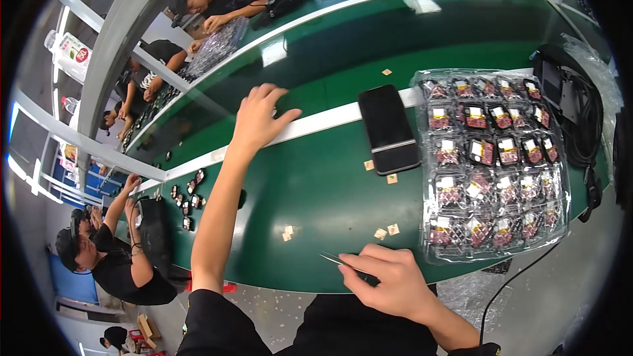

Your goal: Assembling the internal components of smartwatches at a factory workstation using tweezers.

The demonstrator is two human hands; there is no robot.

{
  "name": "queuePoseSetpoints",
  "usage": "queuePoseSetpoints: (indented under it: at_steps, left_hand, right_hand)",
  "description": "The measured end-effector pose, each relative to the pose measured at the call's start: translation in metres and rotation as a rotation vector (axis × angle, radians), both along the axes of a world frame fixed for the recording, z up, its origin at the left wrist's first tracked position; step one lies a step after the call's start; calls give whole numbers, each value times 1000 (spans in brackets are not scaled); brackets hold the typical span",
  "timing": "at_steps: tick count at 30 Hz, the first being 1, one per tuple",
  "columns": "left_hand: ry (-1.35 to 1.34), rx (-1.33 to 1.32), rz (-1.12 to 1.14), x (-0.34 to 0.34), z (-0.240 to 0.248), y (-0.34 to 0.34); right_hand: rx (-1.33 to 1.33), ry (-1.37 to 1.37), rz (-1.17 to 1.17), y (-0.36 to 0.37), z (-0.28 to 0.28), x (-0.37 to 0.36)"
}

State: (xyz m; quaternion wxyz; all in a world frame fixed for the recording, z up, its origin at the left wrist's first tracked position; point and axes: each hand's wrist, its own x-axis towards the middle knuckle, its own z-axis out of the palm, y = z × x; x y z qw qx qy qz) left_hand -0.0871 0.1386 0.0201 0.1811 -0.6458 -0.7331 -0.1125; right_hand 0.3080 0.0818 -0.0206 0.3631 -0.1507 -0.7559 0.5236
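My left hand reaches out over the white rail, its thumb and fingers apart. A small dark thing shows between its thumb and forefinger; I cannot make out what it is or whether the hand touches it. Near the table's front edge, my right hand is closed around thin metal tweezers, whose tips point left. To its upper right lies a clear plastic tray with rows of small black parts with white and reddish faces. Small beige squares lie on the green table near the right hand.
A black phone lies across the rail, left of the tray. Several small black parts lie beyond my left forearm. Black cables and a bag are at the right. Other people work along the line at left.
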Motion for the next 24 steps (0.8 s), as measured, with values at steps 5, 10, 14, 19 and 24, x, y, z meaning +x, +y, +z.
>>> queuePoseSetpoints:
  at_steps: [5, 10, 14, 19, 24]
  left_hand:
    - [-397, -30, 93, -32, -18, -21]
    - [-599, -109, -352, 22, -3, -39]
    - [-605, -328, -567, 77, 9, -86]
    - [-681, -267, -580, 99, 5, -116]
    - [-563, -173, -361, 103, -17, -126]
  right_hand:
    - [23, -19, -11, -1, 2, -3]
    - [25, -82, -69, 2, 1, -2]
    - [11, -97, -88, 4, 9, -5]
    - [-69, -139, -73, 6, 13, -7]
    - [-87, -159, -74, 7, 14, -7]
